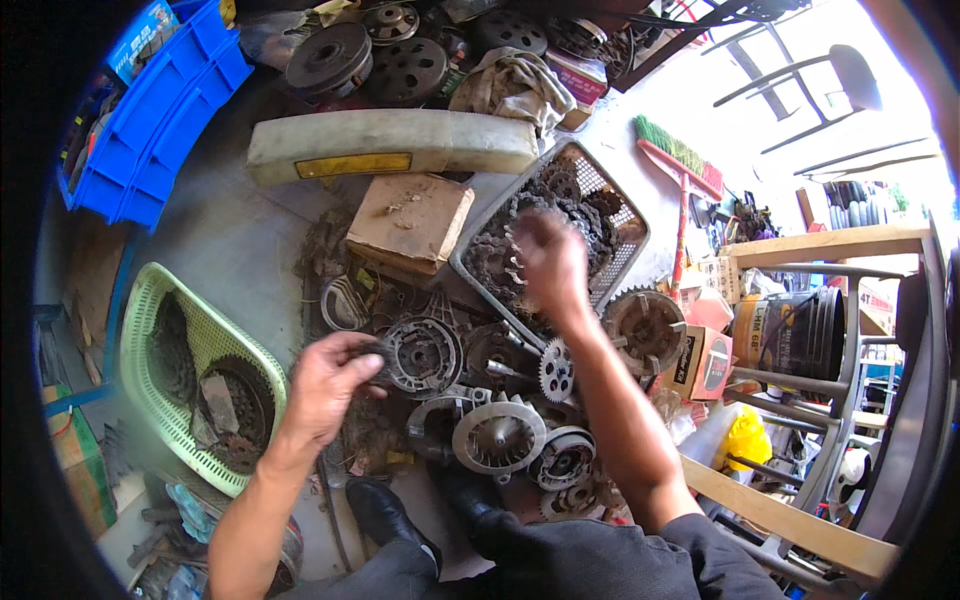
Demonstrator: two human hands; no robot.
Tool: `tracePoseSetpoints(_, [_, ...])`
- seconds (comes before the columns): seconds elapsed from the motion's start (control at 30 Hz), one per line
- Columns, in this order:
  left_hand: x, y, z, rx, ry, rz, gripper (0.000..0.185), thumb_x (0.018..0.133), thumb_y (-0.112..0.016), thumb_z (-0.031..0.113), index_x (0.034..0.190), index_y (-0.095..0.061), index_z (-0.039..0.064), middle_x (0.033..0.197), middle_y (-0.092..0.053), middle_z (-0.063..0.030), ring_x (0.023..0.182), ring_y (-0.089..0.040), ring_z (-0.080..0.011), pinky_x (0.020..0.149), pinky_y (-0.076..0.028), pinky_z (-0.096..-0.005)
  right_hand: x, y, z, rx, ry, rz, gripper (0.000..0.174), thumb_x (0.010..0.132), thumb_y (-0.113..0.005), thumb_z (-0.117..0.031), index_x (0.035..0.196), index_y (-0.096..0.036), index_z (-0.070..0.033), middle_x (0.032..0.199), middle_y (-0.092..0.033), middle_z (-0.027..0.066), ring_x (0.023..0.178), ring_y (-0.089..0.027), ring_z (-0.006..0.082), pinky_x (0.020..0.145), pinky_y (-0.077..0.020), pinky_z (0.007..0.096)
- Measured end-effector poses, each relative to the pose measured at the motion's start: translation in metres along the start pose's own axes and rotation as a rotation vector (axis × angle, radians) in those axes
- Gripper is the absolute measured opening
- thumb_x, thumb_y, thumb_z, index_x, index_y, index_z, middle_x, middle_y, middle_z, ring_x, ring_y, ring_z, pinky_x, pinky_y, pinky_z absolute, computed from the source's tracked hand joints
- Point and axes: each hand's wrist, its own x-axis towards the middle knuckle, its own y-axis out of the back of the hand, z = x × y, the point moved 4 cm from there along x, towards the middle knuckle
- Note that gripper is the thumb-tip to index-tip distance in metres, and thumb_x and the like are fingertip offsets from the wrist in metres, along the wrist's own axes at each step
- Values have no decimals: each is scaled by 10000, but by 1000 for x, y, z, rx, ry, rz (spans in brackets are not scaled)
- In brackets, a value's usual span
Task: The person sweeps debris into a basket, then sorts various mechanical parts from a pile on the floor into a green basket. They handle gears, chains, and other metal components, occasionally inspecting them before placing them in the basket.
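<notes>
My left hand (330, 379) is left of centre, its thumb and fingers closed on a small dark part (381, 360) that is too blurred to name. Just beyond it lies a round metal housing (422, 354). My right hand (551, 251), blurred, is over a plastic mesh basket (628, 255) filled with greasy chains and sprockets (562, 184); whether it holds anything is hidden. Below the basket are a toothed metal gear (556, 369), a finned fan wheel (499, 437) and another round housing (564, 459). A large sprocket hub (643, 330) lies right of my right forearm.
A green basket (161, 431) with chain and sprockets stands at left. Beyond are a cardboard box (409, 217), a long pale block (465, 141), blue bins (154, 127) and clutch drums (330, 60). At right are a broom (684, 187), a bucket (795, 337) and a metal-and-wood frame (795, 517).
</notes>
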Motion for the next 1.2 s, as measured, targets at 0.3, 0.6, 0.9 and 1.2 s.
tracePoseSetpoints(0.3, [-87, 231, 24, 343, -288, 764, 259, 1013, -670, 30, 1269, -693, -7, 1113, -757, -69, 959, -726, -159, 778, -612, -306, 143, 1, 170, -420, 446, -157, 731, 843, -729, -12, 1540, -509, -30, 1481, -570, 299, 1380, -548, 451, 1211, -427, 488])
tracePoseSetpoints(0.6, [-147, 376, 9, 429, -86, 1035, 375, 981, -715, -11, 1354, -677, -20, 1174, -734, -185, 944, -754, -223, 685, -663, -333, 180, -4, 285, -359, 155, -26, 523, 912, -614, -73, 1432, -601, -14, 1319, -701, 250, 1217, -681, 365, 1069, -522, 442])
tracePoseSetpoints(0.9, [-134, 339, 15, 351, 80, 662, 362, 974, -730, 24, 1332, -682, 5, 1114, -747, -118, 934, -734, -173, 727, -638, -318, 202, 23, 293, -208, 208, -324, 405, 1025, -706, -233, 1368, -680, -19, 1169, -775, 113, 1043, -705, 202, 923, -565, 360])
tracePoseSetpoints(1.2, [-171, 291, -16, 807, 262, 470, 384, 798, -907, 67, 1141, -739, 22, 804, -670, 13, 724, -562, -90, 647, -448, -309, 85, 29, 23, 192, 49, 10, 479, 1072, -673, -395, 1390, -706, -38, 1261, -768, 103, 1115, -715, 190, 938, -562, 343])
